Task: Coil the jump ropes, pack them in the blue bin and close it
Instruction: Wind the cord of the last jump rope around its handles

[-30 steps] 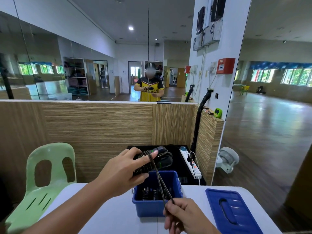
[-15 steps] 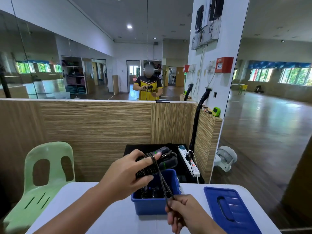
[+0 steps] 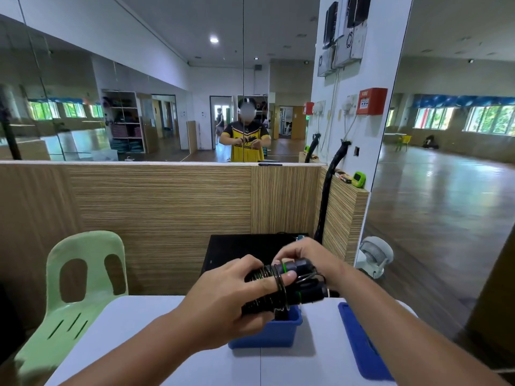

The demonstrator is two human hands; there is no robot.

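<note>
Gripping a coiled rope (image 3: 274, 291) above the bin (image 3: 267, 334), the left hand (image 3: 231, 296) is closed round the black handles and the wound cord, its thumb lying along the top of the bundle with a loop of cord passing over it. The right hand (image 3: 303, 256) reaches in from the far side, its fingers (image 3: 278, 260) curled down onto the upper handle near the green band; it is pressed against the bundle, though whether it pinches the cord itself cannot be told. The rope is held in the air, just over the bin's open top and not inside it. Black shapes show within the bin under the left hand, too hidden to name.

The bin stands on the white bench (image 3: 133, 344), toward its far edge. Its lid (image 3: 362, 346) lies flat on the bench to the right, apart from the bin, with the handle recess facing up. A pale green chair (image 3: 80, 285) stands at the bench's left corner. Behind the bench runs a wood-grain partition (image 3: 158, 213), and above it a mirror (image 3: 139, 112) shows the person in a yellow and black shirt with both hands together at chest height. A small white fan (image 3: 374, 256) sits on the floor to the right, beside the partition's end.
</note>
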